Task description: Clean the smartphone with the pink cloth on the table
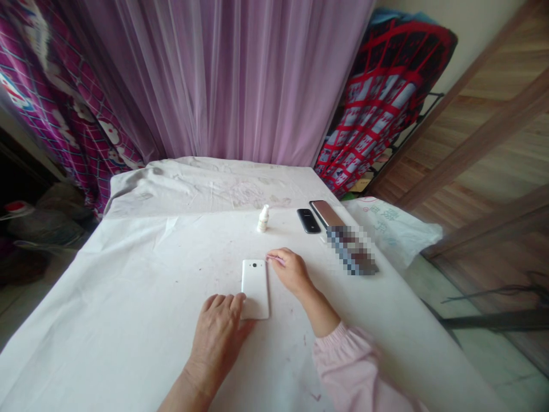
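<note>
A white smartphone (256, 286) lies back side up on the white-covered table, its dark camera lens at the far end. My left hand (221, 320) grips its near left corner, with the index finger at the left edge and the thumb by the bottom edge. Just beyond the phone's top right corner is my right hand (291, 269), closed in a pinch on a thin pinkish stick (277, 258). The stick's tip points toward that corner; whether it touches the phone I cannot tell. A small white dropper bottle (263, 219) stands upright past the phone.
To the right lie a dark phone (307, 221), a longer phone with a pinkish face (326, 215) and a pixelated object (351, 250). A white plastic bag (392, 226) hangs beside the table's right edge. Purple curtains (240, 80) close off the far side.
</note>
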`<move>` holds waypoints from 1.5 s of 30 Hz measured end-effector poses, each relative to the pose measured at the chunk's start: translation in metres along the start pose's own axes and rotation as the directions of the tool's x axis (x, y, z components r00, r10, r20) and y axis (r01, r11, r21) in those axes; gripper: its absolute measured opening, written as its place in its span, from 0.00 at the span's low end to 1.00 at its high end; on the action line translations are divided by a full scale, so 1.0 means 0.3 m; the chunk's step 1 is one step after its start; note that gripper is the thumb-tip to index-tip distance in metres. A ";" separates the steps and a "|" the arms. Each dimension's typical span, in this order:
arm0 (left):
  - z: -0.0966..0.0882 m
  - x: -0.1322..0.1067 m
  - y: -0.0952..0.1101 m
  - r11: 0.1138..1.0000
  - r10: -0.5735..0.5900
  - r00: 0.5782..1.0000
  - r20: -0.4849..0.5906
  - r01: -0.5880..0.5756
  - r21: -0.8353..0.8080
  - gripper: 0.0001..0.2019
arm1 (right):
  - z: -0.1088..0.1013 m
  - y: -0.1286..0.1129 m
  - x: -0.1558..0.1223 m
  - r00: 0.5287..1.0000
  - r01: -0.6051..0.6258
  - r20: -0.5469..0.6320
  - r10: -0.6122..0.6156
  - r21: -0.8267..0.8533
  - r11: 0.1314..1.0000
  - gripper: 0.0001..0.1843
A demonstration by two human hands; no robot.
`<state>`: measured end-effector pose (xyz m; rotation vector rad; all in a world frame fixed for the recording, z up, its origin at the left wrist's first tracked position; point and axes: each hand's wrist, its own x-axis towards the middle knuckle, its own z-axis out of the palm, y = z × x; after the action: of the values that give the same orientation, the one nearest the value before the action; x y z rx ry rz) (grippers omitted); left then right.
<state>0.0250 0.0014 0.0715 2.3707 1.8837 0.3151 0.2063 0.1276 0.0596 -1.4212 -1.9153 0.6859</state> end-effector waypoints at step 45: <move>0.141 0.031 0.011 0.918 0.397 0.894 -0.208 -0.387 0.088 0.18 | 0.077 0.028 -0.059 0.900 0.436 0.038 -0.434 -0.095 0.895 0.12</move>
<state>0.0397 0.0119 0.0318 2.8444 1.4769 0.5998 0.1976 0.1122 0.0349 -0.9846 -2.2055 0.3895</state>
